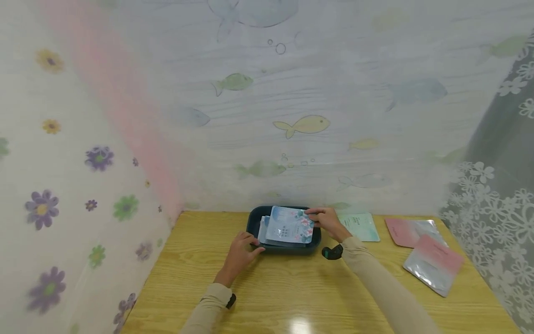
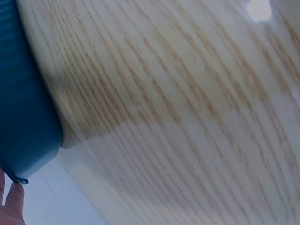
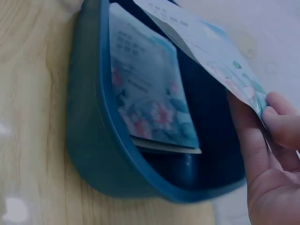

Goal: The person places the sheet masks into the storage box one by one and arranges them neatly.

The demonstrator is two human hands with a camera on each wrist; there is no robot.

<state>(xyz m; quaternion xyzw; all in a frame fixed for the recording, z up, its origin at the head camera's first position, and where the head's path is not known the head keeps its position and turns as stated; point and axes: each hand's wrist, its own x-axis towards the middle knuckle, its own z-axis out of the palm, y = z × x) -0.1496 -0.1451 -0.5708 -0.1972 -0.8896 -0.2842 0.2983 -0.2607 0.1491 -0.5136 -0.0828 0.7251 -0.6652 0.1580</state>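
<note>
A dark blue plastic basin (image 1: 288, 250) stands near the table's back edge. Pinched at its floral end by my right hand (image 1: 329, 222), a pale blue sheet-mask packet (image 1: 288, 225) is tilted above the basin. Thumb and fingers of that hand (image 3: 272, 159) lie on opposite faces of it in the right wrist view. Beneath, a similar flowered packet (image 3: 145, 84) lies inside the basin, with another edge showing under it. My left hand (image 1: 242, 253) grips the basin's rim at the front left corner; only fingertips (image 2: 15, 197) show in the left wrist view.
Right of the basin lies a pale green packet (image 1: 360, 227). Farther right, two pink-and-silver packets (image 1: 406, 232) overlap on the wooden table (image 1: 300, 292). A fish-patterned curtain (image 1: 250, 139) hangs behind the table, with flowered fabric (image 1: 75, 185) at the left.
</note>
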